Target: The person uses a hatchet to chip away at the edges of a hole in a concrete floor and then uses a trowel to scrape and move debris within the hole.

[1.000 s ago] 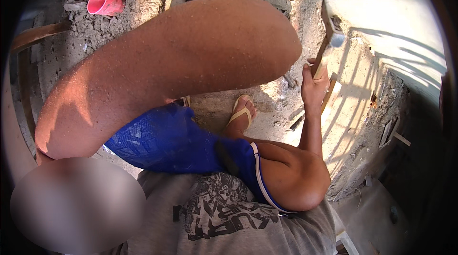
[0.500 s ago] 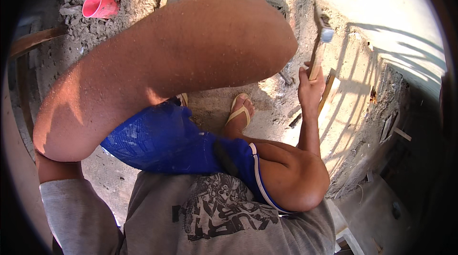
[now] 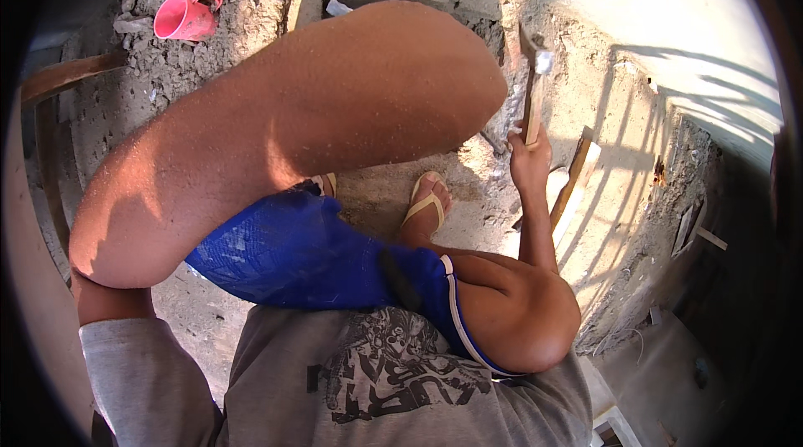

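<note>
My right hand point(image 3: 531, 158) is closed around the wooden handle of a hammer point(image 3: 533, 96). The tool points away from me, with a dark, pointed end on the left of its head and a bright, pale face on the right. A large bare limb of mine point(image 3: 309, 104) crosses close to the camera and covers much of the middle. My left arm comes out of a grey sleeve point(image 3: 142, 363) at the lower left and passes behind that limb, so my left hand is hidden. Below the hammer, a thin dark rod point(image 3: 492, 143) shows beside the limb's edge.
A pink mug point(image 3: 186, 19) lies tipped on rubble at the far left. Wooden pieces point(image 3: 575, 183) rest right of my right hand. A wooden bar point(image 3: 71, 77) juts in at the left. My sandalled foot point(image 3: 427, 200) stands on the dusty ground, before a pale wall point(image 3: 669, 12).
The hammer and my right hand have moved left, toward the limb's rounded end. The limb has shifted slightly down, and the whole view has moved a little.
</note>
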Motion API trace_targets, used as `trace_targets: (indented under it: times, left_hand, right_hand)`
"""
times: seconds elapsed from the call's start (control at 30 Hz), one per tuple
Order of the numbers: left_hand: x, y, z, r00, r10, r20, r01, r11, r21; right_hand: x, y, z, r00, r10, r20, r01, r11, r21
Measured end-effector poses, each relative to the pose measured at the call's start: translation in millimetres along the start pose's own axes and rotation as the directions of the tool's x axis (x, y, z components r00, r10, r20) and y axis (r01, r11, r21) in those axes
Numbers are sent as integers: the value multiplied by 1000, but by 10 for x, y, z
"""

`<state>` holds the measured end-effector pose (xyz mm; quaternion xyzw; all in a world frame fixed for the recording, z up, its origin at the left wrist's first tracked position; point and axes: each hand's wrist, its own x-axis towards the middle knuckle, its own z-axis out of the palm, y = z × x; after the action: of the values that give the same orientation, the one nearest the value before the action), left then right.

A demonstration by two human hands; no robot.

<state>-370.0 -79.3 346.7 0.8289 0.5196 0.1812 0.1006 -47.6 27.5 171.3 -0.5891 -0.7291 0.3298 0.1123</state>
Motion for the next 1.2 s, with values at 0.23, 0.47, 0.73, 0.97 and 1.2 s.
trace_targets:
  times: [0.23, 0.47, 0.73, 0.97, 1.2]
  left_hand:
    - [189, -6, -156, 973, -27, 229, 59, 989, -133]
    - [22, 12, 17, 997, -20, 72, 30, 991, -133]
    - [109, -180, 276, 999, 49, -11, -50, 995, -85]
    - [133, -41, 147, 995, 59, -77, -72, 983, -171]
    - [121, -53, 9, 999, 44, 6, -44, 996, -76]
  right_hand:
    - [-457, 1487, 113, 972, -215, -97, 178, 939, -295]
    - [-259, 853, 9, 964, 209, 162, -183, 970, -163]
    - [-199, 634, -233, 828, -500, -252, 477, 866, -149]
    - [-499, 1450, -57, 930, 312, 192, -225, 901, -372]
    - [-236, 40, -221, 964, -241, -116, 242, 970, -6]
